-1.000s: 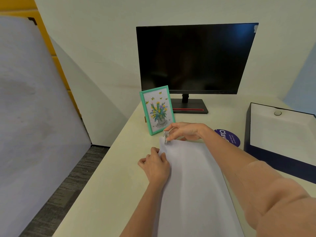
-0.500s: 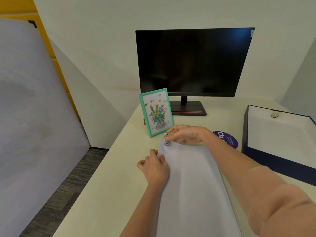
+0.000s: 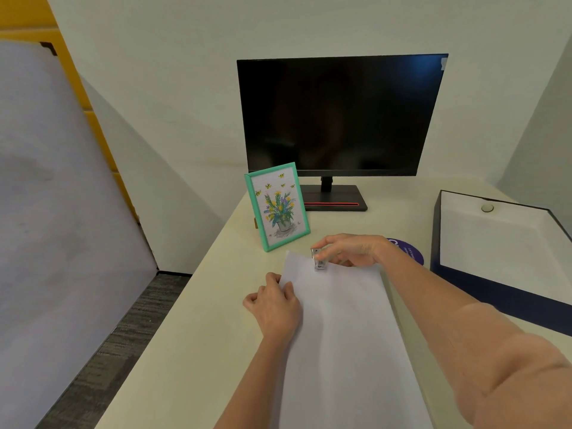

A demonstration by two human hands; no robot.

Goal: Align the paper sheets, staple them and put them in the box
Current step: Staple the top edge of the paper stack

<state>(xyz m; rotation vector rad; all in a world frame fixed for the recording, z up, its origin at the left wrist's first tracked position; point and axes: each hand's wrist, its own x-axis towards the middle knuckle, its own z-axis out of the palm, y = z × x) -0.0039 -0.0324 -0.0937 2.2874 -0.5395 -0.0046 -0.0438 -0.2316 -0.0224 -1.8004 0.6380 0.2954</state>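
White paper sheets (image 3: 343, 329) lie lengthwise on the cream desk in front of me. My left hand (image 3: 274, 305) pinches their left edge near the far corner, thumb on top. My right hand (image 3: 349, 249) grips a small silver stapler (image 3: 318, 260) set on the sheets' far edge, a little right of the far left corner. The open dark blue box (image 3: 464, 280) with a white inside lies to the right, apart from the sheets.
A green picture frame (image 3: 277, 205) with a flower drawing stands just beyond the sheets. A black monitor (image 3: 340, 116) stands behind it. A purple round sticker (image 3: 410, 252) lies between my right wrist and the box. The desk's left edge drops to grey carpet.
The stapler and my right hand have shifted slightly right along the sheets' far edge. My left hand keeps its hold on the left edge. My head has tilted down a little.
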